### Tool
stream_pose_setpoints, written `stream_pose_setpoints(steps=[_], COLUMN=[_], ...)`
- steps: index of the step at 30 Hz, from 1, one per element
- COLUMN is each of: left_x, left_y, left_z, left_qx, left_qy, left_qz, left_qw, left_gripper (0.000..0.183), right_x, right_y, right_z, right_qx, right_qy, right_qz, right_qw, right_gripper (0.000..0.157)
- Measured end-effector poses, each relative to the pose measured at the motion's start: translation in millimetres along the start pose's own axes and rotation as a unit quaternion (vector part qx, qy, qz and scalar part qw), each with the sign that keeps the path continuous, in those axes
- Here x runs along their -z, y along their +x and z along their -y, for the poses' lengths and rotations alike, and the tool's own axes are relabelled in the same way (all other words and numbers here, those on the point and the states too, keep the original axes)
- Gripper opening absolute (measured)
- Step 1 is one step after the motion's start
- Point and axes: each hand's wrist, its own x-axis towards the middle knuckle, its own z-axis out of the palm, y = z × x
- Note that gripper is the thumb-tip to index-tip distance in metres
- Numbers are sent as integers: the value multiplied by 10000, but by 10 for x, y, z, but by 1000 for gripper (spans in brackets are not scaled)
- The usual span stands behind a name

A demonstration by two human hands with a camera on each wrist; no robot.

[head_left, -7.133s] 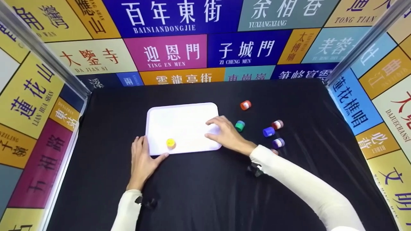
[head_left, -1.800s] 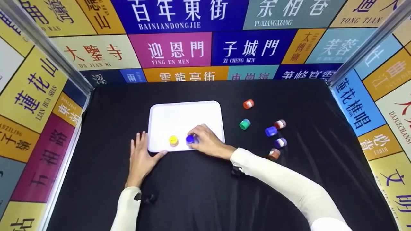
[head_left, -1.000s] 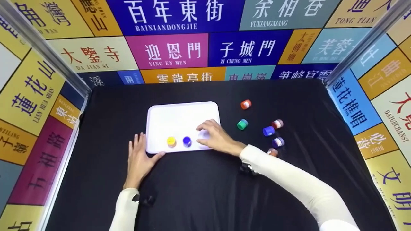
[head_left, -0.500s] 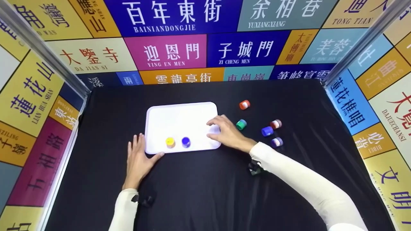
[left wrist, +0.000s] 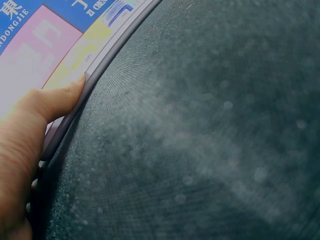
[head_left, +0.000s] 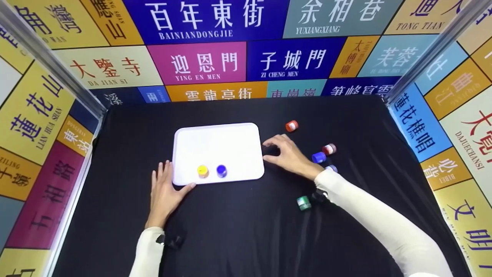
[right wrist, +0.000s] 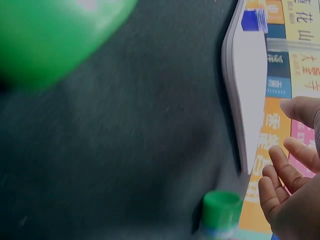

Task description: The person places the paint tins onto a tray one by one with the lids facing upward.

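Observation:
My left hand (head_left: 164,194) rests at the near left corner of a white tray (head_left: 234,142), thumb along its front rim and fingers beside its left side. In the left wrist view the thumb (left wrist: 65,97) lies on the tray's edge. A small yellow jar (head_left: 202,171) and a small blue jar (head_left: 221,171) stand side by side on the tray near its front. My right hand (head_left: 288,156) is just off the tray's right side, fingers parted and holding nothing. Close to it in the right wrist view is a green jar (right wrist: 221,210), hidden under the hand in the head view.
Right of the tray lie a red-orange jar (head_left: 291,125), a dark red jar (head_left: 329,149) and another blue jar (head_left: 318,157). A violet jar (head_left: 331,168) is partly behind the sleeve. Another green jar (head_left: 303,203) lies by the right wrist. Printed walls (head_left: 198,63) enclose the black cloth.
The right hand set the blue jar on the tray beside the yellow one, let go and moved right, off the tray. The nearer green jar came out from under the arm. The left hand stayed.

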Motion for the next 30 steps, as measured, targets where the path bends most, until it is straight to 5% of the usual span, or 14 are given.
stream_pose_setpoints(steps=[14, 30], left_x=[-12, -10], left_y=[-4, -3], left_z=[0, 3], left_qx=[-4, -14], left_qy=[-3, -49], left_qz=[-55, -27], left_qw=[10000, 10000], left_gripper=[116, 116], right_x=[241, 305], right_y=[-176, -255], right_z=[-269, -491], right_qx=[-147, -44], right_qy=[-71, -244], right_qz=[-9, 63], right_qw=[9999, 9997], right_gripper=[42, 43])
